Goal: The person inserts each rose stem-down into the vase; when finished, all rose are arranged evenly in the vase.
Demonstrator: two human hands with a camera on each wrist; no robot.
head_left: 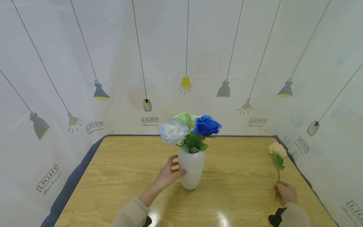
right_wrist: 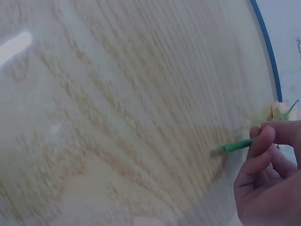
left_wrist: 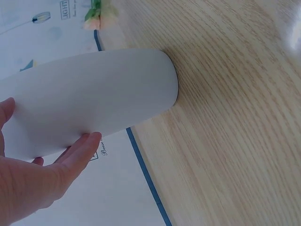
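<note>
A white vase (head_left: 191, 170) stands upright on the wooden table, holding a pale blue rose (head_left: 174, 131), a deep blue rose (head_left: 207, 125) and a light green flower (head_left: 183, 119) behind them. My left hand (head_left: 168, 175) grips the vase from its left side, thumb on the front and fingers curving round it. The left wrist view shows the vase (left_wrist: 99, 94) against this hand (left_wrist: 47, 181). Over at the right, my right hand (head_left: 287, 192) pinches the green stem of a peach artificial flower (head_left: 278, 149). In the right wrist view the cut stem end (right_wrist: 233, 147) pokes out past the fingertips.
The wooden table (head_left: 127, 160) has a dark edge along its back and sides. Behind and beside it hangs a pale sheet (head_left: 164, 47) printed with lamps. The peach flower lies near the table's right edge.
</note>
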